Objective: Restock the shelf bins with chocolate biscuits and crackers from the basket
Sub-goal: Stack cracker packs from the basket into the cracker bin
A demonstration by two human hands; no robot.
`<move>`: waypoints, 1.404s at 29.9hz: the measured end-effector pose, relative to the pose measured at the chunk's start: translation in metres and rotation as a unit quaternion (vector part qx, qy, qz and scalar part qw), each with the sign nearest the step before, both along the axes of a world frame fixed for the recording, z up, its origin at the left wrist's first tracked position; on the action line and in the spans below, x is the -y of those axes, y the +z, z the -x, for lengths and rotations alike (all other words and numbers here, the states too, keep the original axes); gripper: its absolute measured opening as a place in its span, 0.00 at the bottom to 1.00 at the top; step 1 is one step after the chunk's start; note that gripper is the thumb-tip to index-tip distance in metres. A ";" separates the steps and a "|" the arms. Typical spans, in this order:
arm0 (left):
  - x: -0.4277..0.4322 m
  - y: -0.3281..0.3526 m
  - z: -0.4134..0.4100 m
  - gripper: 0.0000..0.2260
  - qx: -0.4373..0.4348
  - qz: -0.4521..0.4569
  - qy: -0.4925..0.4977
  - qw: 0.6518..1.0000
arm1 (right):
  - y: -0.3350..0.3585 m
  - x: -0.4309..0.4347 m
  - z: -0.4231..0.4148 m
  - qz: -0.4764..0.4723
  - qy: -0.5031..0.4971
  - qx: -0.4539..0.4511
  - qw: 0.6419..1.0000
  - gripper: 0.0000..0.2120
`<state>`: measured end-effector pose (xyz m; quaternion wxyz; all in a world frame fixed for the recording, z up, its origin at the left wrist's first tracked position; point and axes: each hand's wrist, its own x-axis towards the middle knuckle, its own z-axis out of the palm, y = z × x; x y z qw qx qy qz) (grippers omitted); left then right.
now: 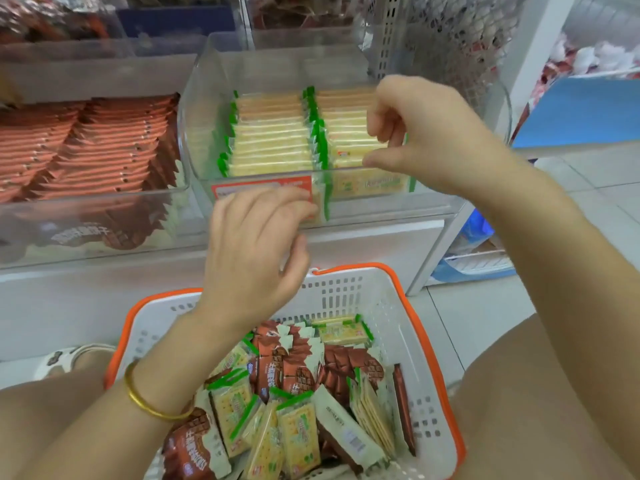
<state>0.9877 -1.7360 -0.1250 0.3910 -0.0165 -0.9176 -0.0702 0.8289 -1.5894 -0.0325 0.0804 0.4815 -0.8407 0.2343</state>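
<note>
Perforated plastic basket of glossy packets, left hand loose, empty, right hand curled over clear bin, grip unclear

- Cracker bin, centre frame: open at the top. Two rows of cracker packets fill its middle and right.
- A bare strip is left along the bin's left wall, and a bare stretch is seen behind the rows, toward the back wall.
- The right row is covered from above by the right hand. The front wall is blocked by the left hand.
- Chocolate biscuit bin, left of frame: packed across its visible width.
- Basket, lower centre: the open top is crossed by the left forearm. Packets are heaped inside, and bare mesh is seen along the far wall.
- Perforated shelf upright, upper right, behind the cracker bin.
- Open floor at right.
</note>
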 end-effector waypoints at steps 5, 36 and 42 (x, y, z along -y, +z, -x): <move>0.011 -0.080 -0.034 0.11 0.196 -0.039 -0.021 0.980 | -0.105 0.019 -0.048 -0.214 0.101 0.171 0.956 0.06; 0.005 -0.148 -0.058 0.10 0.410 -0.147 -0.036 0.900 | -0.305 -0.036 -0.075 -0.650 0.081 0.177 0.734 0.47; 0.003 -0.148 -0.060 0.10 0.414 -0.149 -0.039 0.897 | -0.302 -0.042 -0.069 -0.611 0.126 0.146 0.768 0.37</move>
